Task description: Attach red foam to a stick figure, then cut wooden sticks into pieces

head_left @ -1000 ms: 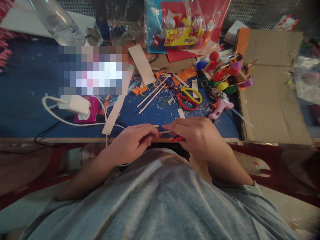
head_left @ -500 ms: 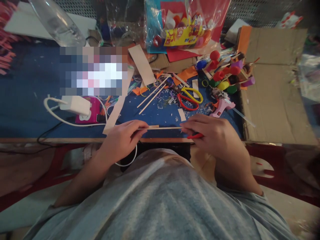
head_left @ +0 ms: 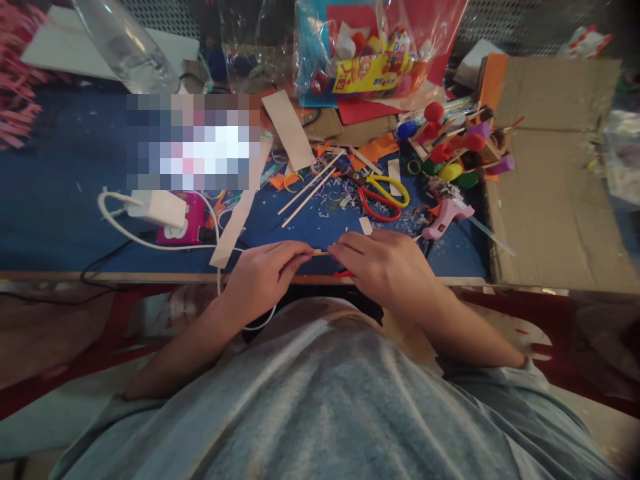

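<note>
Close to the table's front edge, my left hand point(head_left: 265, 275) pinches the end of a thin wooden stick point(head_left: 321, 253). My right hand point(head_left: 387, 267) is closed over the same stick, its fingertips just short of the left ones, so only a short piece shows between them. A red object point(head_left: 343, 273) sticks out below the right fingers; its kind is hidden. Beyond the hands lie two more thin sticks point(head_left: 309, 198), scissors point(head_left: 383, 197) with yellow and red handles, and a small white card piece point(head_left: 366, 225). A pink glue gun point(head_left: 447, 219) rests right of my right hand.
A white charger point(head_left: 157, 208) sits in a magenta socket block point(head_left: 195, 213), its cable looping to the table edge. Corrugated cardboard point(head_left: 555, 200) covers the right side. Coloured caps on sticks point(head_left: 450, 150), a plastic bottle point(head_left: 133, 53) and a clear bag point(head_left: 375, 60) stand behind.
My right hand has moved left along the stick, close to my left hand, and the exposed length between them has shrunk. The view has shifted slightly.
</note>
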Demonstrator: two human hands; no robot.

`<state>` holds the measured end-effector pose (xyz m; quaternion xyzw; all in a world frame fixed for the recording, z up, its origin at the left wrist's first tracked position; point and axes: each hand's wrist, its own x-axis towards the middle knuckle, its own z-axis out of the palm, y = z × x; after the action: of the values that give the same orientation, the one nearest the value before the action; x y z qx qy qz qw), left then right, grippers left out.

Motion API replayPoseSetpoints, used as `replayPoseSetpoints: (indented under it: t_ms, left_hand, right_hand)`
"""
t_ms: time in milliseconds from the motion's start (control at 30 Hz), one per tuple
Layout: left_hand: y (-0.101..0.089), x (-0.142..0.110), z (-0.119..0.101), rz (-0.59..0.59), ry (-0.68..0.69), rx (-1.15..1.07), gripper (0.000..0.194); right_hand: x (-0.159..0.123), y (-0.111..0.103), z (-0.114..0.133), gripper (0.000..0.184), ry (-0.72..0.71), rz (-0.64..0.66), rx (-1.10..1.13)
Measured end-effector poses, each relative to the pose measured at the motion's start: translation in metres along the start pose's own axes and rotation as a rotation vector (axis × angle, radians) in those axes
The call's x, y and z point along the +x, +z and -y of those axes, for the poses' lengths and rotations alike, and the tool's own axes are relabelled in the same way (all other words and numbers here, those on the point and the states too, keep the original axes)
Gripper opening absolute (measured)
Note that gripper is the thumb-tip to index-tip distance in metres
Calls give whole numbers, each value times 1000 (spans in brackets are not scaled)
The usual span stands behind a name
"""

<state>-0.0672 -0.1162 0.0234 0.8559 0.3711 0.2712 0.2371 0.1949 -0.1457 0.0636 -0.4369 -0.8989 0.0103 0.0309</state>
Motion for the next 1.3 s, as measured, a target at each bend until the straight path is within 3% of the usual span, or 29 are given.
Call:
replayPoseSetpoints:
  t_ms: [100,300,467,700,933,1300]
  left_hand:
    - [-3,-2,5,5,4,60,15]
    - [-9,-4,19,91,-26,391,19]
    - [-5,-4,25,83,1,403,17]
    - [-4,0,26,106,3,391,13]
    - [-7,4,25,184,-92,416,9]
    - [-4,5,23,117,-41,378,12]
  right_hand:
    - [2,-1,-2,30,28,52,16]
    - [1,-1,-3,25,172,260,26]
    - [3,4,1,30,195,368,27]
    - [4,14,2,34,188,347,86]
    - [6,16,3,35,173,354,89]
    - [14,21,0,31,203,286,108]
